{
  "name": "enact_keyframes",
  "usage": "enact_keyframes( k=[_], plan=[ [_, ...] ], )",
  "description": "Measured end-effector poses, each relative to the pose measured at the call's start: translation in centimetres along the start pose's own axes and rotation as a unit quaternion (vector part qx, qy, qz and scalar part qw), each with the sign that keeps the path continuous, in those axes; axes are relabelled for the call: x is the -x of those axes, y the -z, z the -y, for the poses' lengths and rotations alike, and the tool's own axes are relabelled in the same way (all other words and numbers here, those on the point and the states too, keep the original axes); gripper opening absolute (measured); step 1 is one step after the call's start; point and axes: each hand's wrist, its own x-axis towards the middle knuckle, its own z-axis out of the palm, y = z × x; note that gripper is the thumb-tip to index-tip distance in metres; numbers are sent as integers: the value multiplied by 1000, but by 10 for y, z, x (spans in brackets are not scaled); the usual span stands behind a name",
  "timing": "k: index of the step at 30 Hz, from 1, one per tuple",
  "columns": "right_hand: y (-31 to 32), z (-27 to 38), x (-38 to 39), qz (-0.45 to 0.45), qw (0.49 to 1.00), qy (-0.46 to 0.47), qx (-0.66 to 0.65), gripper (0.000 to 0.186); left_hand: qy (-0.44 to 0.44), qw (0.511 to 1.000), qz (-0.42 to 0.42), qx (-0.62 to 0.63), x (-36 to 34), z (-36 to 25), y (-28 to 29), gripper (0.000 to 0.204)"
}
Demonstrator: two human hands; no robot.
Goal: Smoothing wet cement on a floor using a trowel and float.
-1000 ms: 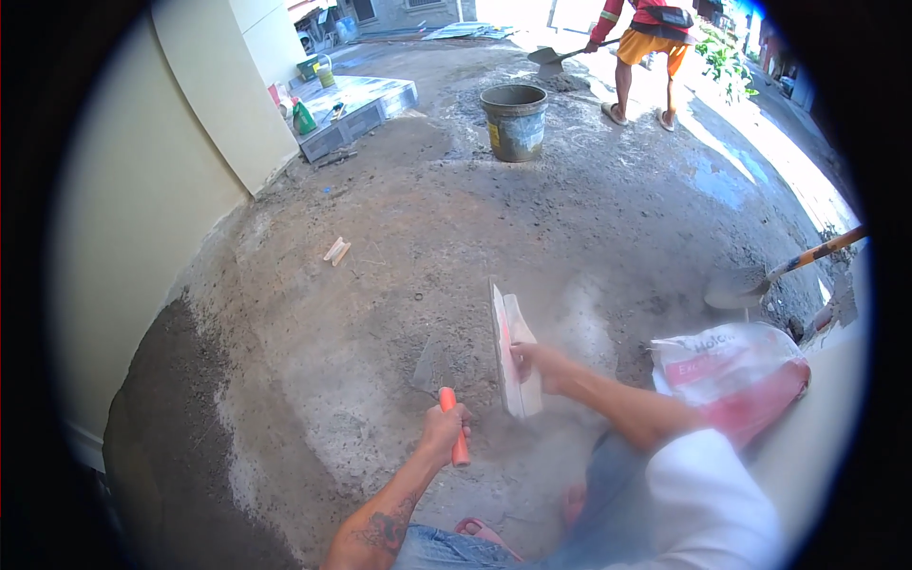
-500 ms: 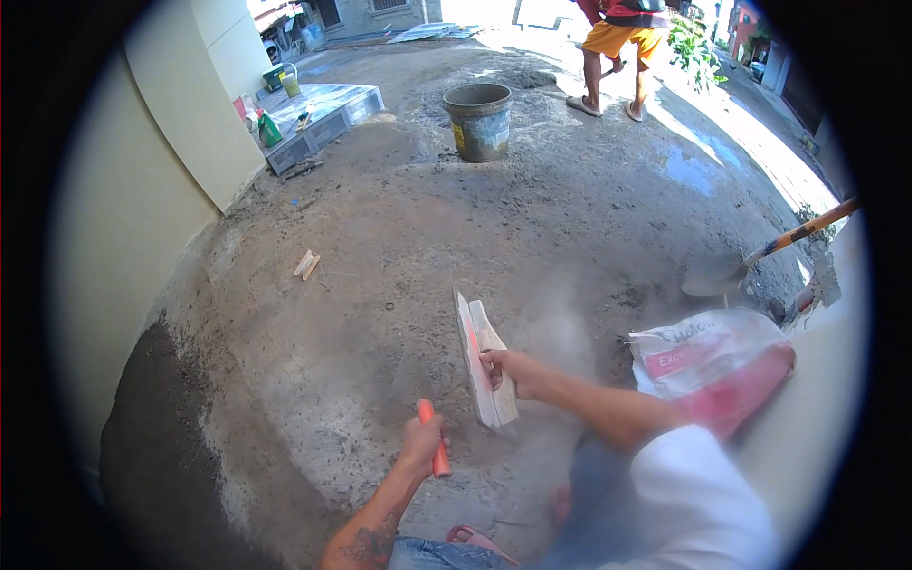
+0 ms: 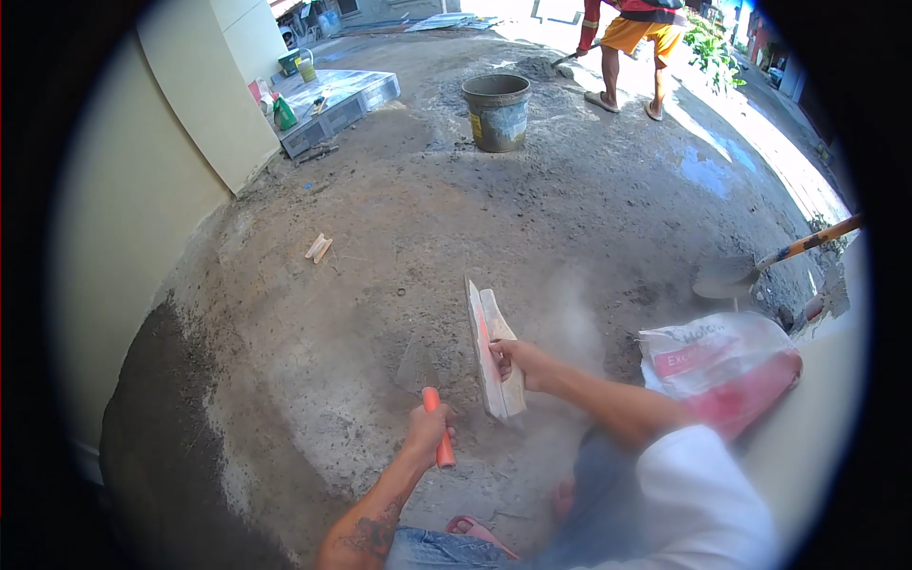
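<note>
My left hand (image 3: pixel 427 432) is closed round the orange handle of a trowel (image 3: pixel 437 418); its grey blade points away from me and barely stands out from the ground. To the right of it, my right hand (image 3: pixel 522 364) grips a float (image 3: pixel 485 356), a long pale board with a wooden handle, tilted on its edge. Both tools are over the rough grey ground (image 3: pixel 380 313), where a whitish haze blurs the surface around the float. Whether either tool touches the ground I cannot tell.
A cement bag (image 3: pixel 708 361) lies at right, near a shovel (image 3: pixel 727 277). Farther off stands a grey bucket (image 3: pixel 499 119). A small wooden piece (image 3: pixel 318 249) lies at left. Beyond are a tiled step (image 3: pixel 347 104) and a co-worker in orange shorts (image 3: pixel 641 36). A wall (image 3: pixel 161 171) borders the left.
The view has shifted slightly, so the surroundings sit a little farther right. Both hands keep their hold on the trowel and float. The co-worker's arm and a tool handle now show more.
</note>
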Motion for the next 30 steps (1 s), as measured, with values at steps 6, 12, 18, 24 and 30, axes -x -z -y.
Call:
enact_keyframes(
  k=[6, 12, 18, 24, 30],
  plan=[
    [-5, 1, 1, 2, 1000, -2, -1, 18, -4, 1000, -2, 7, 2, -3, 3, 6],
    [-4, -1, -4, -3, 1000, 1, -3, 15, -7, 1000, 9, 2, 3, -4, 3, 7],
    [-5, -1, -5, -3, 1000, -10, -1, 8, -3, 1000, 0, 7, 3, -4, 5, 7],
    [3, -8, -18, 13, 1000, -12, 2, 10, -10, 1000, 4, 10, 0, -1, 7, 6],
    [-1, -7, -15, 25, 1000, -11, 4, 11, -5, 1000, 2, 11, 4, -1, 8, 5]
  ],
)
